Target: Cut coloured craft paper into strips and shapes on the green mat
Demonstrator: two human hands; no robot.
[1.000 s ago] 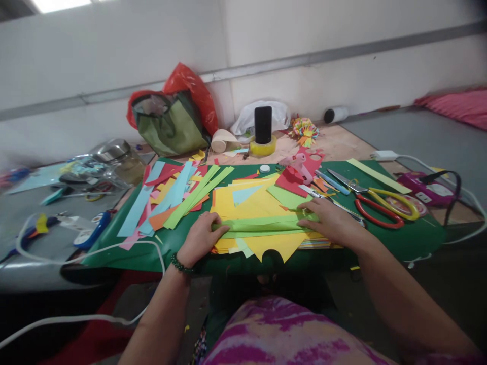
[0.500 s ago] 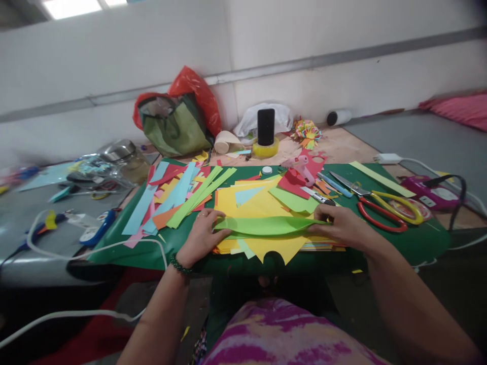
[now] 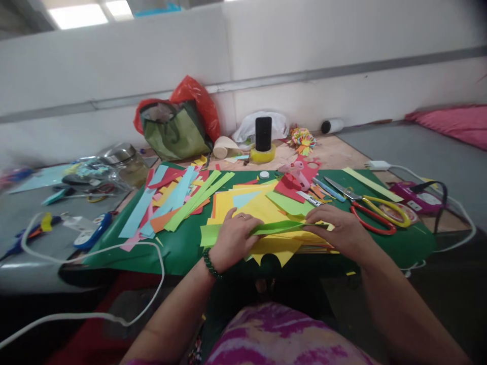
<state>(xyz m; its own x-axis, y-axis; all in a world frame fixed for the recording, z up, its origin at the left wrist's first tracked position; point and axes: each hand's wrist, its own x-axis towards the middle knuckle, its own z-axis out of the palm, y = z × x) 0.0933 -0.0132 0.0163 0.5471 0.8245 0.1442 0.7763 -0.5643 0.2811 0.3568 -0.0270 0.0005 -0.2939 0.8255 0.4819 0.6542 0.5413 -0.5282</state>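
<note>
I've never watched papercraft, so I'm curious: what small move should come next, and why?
Perhaps press the green strip flatter along its middle: it looks raised and partly folded there, with the left hand over it and the right hand holding its right end.

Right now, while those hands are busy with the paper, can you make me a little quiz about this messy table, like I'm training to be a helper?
1. Pick one: what are the left hand and the right hand both touching?
A) the black phone
B) a green paper strip
C) the pink glue gun

2. True or false: the scissors lie to the left of the yellow paper.

3. Fill the gap: the dark green bracelet is worn on the person's ____ arm.

Key:
1. B
2. False: they lie to its right.
3. left
</note>
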